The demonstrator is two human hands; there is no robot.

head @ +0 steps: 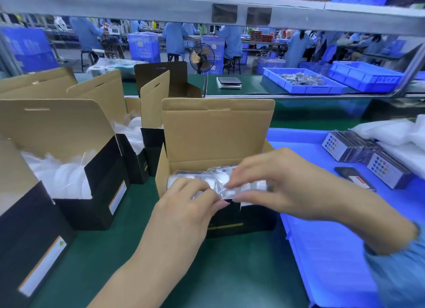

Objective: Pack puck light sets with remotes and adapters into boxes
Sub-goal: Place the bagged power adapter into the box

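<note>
An open black box (230,225) with a brown cardboard lid stands upright on the green belt in front of me. White puck lights in clear plastic bags (250,188) fill its top. My left hand (184,206) pinches the plastic at the box's front edge. My right hand (282,181) reaches over the box from the right, its fingertips pinching the same bagged contents. A bagged remote with coloured buttons (226,169) shows just behind my fingers inside the box.
Several more open boxes (92,192) holding white bagged lights stand to the left and behind. A blue tray (322,238) on the right holds stacked remotes (345,146) and white bags (391,130). Blue bins (305,82) and a small scale (228,82) sit across the belt.
</note>
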